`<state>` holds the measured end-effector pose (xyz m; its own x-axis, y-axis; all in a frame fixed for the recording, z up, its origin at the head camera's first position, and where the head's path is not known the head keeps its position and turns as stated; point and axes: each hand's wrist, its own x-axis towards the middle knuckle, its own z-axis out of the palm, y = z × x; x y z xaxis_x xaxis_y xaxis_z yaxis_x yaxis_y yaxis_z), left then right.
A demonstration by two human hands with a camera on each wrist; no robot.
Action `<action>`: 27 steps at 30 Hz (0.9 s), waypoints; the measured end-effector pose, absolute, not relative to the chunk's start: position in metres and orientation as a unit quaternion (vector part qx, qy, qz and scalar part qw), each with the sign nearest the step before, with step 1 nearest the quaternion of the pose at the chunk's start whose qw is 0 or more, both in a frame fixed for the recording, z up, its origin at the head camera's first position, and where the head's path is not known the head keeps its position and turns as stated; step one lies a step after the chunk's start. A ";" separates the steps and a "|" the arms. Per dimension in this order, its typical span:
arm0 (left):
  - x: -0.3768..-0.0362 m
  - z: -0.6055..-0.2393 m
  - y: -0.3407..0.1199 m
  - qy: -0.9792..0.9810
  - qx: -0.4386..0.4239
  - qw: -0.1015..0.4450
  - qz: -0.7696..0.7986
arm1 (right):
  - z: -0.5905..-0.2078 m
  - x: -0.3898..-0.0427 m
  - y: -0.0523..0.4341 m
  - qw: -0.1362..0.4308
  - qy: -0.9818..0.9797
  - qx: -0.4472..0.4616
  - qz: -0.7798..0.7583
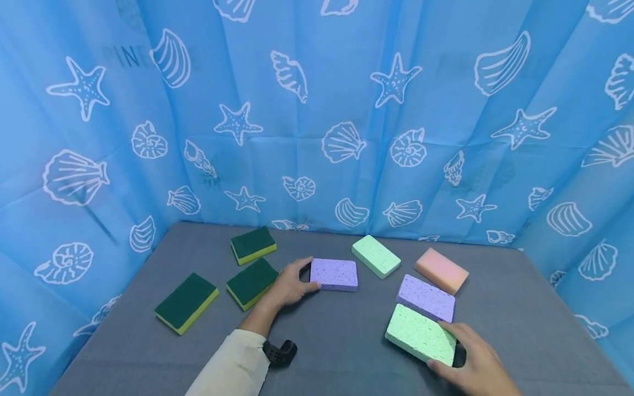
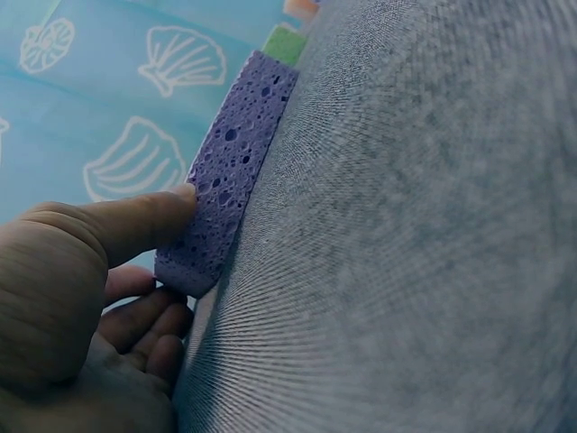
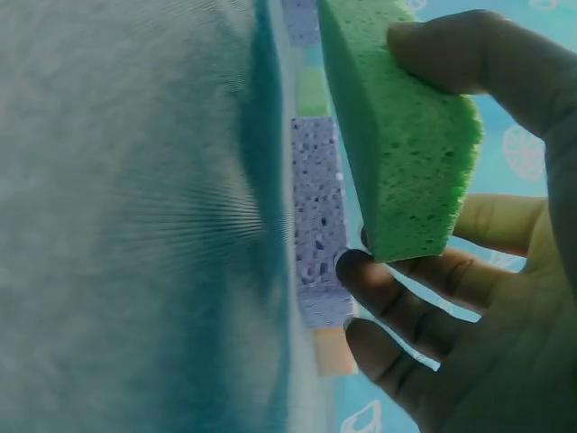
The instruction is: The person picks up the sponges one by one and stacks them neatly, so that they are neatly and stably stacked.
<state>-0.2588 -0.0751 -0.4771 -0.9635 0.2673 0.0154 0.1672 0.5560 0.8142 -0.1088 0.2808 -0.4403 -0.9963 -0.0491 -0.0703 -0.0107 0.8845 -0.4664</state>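
Note:
My left hand (image 1: 293,284) pinches the left end of a purple sponge (image 1: 334,273) at the middle of the table. Its thumb presses the near side, and the sponge lies flat on the cloth in the left wrist view. On the right, my right hand (image 1: 473,355) grips a light green sponge (image 1: 421,334) by its right end. In the right wrist view this green sponge (image 3: 401,135) is lifted off the table, thumb on one side and fingers partly hidden behind it. Just beyond it lies a second purple sponge (image 1: 426,297), partly overlapped in the head view.
An orange sponge (image 1: 442,270) lies behind the second purple one. Another green sponge (image 1: 376,256) sits near the back. Three dark green and yellow scrub sponges (image 1: 187,302) lie on the left of the grey table (image 1: 342,341). A blue shell-patterned curtain (image 1: 317,121) encloses the table.

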 end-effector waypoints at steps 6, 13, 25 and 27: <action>-0.258 -0.477 -0.075 0.878 0.129 0.050 0.458 | -0.428 -0.104 0.278 -0.014 0.970 -0.041 -0.239; -0.259 -0.478 -0.074 0.883 0.122 0.052 0.450 | -0.404 -0.110 0.273 -0.082 0.964 -0.078 -0.242; -0.259 -0.479 -0.074 0.881 0.126 0.053 0.454 | -0.373 -0.132 0.254 -0.193 0.935 -0.144 -0.260; -0.260 -0.479 -0.074 0.881 0.125 0.053 0.454 | -0.370 -0.137 0.251 -0.194 0.929 -0.158 -0.273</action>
